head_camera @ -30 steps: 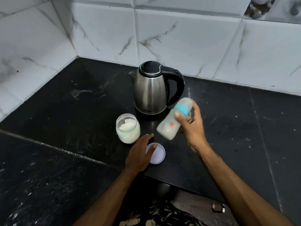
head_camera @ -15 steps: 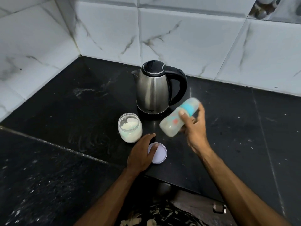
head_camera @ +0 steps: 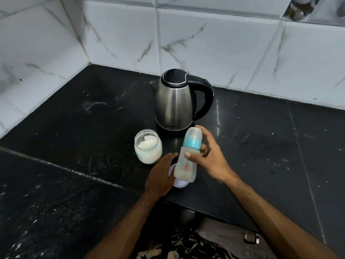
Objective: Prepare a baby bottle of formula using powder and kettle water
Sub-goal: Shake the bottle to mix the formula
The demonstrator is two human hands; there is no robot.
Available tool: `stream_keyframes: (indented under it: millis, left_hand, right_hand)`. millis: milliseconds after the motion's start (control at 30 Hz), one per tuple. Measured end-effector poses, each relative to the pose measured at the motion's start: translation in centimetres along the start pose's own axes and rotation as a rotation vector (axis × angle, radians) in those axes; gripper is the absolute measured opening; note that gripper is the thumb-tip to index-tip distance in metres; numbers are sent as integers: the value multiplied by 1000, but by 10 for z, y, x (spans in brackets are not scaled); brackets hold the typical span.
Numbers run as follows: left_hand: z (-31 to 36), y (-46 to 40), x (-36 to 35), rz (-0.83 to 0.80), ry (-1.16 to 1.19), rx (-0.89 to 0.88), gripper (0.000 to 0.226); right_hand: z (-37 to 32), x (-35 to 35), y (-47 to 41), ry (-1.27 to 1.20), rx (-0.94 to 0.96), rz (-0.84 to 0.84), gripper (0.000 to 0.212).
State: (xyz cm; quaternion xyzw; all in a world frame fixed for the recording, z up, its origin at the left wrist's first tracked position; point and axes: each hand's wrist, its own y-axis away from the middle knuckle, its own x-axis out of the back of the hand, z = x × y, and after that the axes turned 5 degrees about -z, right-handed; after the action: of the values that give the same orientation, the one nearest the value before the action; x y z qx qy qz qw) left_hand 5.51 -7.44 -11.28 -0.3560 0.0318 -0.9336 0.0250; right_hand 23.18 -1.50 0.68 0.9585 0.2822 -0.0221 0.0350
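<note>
The person has two bare arms, and no sleeves show on them at all. The left hand (head_camera: 161, 177) and the right hand (head_camera: 211, 157) have nothing on them: no rings, no watch, no gloves. Each hand has short, plain nails. Low down, between the two arms, a bit of the person's clothes (head_camera: 188, 248) shows, and it is dark cloth with pale leaf shapes all over it.

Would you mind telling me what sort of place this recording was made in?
Most likely a home kitchen: a dark stone countertop set in a corner of marble-look wall tiles, with an electric kettle and an open jar of powder.
</note>
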Motion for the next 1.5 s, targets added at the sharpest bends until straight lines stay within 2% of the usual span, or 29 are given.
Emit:
stream_keyframes:
  millis: [33, 167, 200, 267, 333, 367, 400, 500, 567, 633, 733, 767, 867, 933, 1000, 1100, 1133, 1167, 1267, 1300, 1367, 1467, 1500]
  left_hand:
    - [1, 1, 0, 15, -2, -7, 49]
    - [7, 2, 1, 47, -32, -9, 60]
    - [7, 2, 1, 42, -32, -10, 59]
    - [6, 0, 2, 36, -20, -11, 50]
    - [5, 0, 3, 29, -11, -19, 38]
    - [6, 1, 3, 42, -8, -25, 37]
    - [7, 2, 3, 65, -10, -36, 40]
    - [9, 3, 3, 70, -34, -32, 58]
    - [7, 2, 2, 46, -35, -24, 61]
    - [5, 0, 1, 47, -33, -31, 59]
    - [1, 0, -1, 31, -7, -24, 54]
    - [1, 0, 0, 35, -4, -18, 54]
    - [5, 2, 0, 57, -19, -16, 60]
    - [7, 2, 1, 55, -26, -18, 61]
    - [6, 2, 2, 45, -28, -27, 57]
    - [8, 2, 3, 52, -3, -34, 49]
    - [9, 3, 3, 65, -1, -35, 50]
    - [9, 3, 3, 79, -9, -39, 52]
    - [9, 3, 2, 59, -33, -30, 60]
    - [8, 2, 2, 45, -32, -22, 61]
    - [6, 1, 0, 51, -32, -18, 57]
    - [4, 0, 1, 48, -4, -22, 42]
    - [4, 1, 2, 50, 0, -29, 43]
  right_hand:
    - [-1, 0, -1, -12, 18, 18, 75]
    - [-11, 8, -16, -292, 49, 366, 67]
    - [-10, 7, -16, -306, 58, 382, 64]
    - [-7, 1, -9, -217, 53, 255, 63]
    - [0, -3, 0, -54, 9, 21, 72]
    - [2, -1, 1, -16, -3, -30, 76]
    - [0, 1, -1, -30, 11, -3, 77]
    - [-12, 11, -15, -284, 73, 327, 68]
    - [-11, 14, -18, -393, 105, 406, 64]
    - [-4, 11, -11, -294, 82, 280, 72]
    - [8, 9, 0, -25, 7, -52, 82]
    - [8, 12, -3, -14, 21, -46, 83]
    - [-6, 21, -14, -227, 96, 273, 75]
    - [-9, 24, -20, -365, 123, 401, 73]
    - [-5, 16, -14, -322, 94, 338, 74]
    - [4, 2, -1, -87, 29, 18, 80]
    - [4, 2, -1, -62, 30, -8, 81]
    - [1, 3, -4, -87, 54, 38, 80]
    - [-12, 12, -15, -306, 99, 337, 71]
    - [-11, 14, -17, -362, 106, 381, 72]
    - [-5, 9, -14, -341, 90, 339, 76]
    - [7, -3, -1, -140, 22, 60, 80]
    - [8, -3, 0, -104, 18, 14, 80]
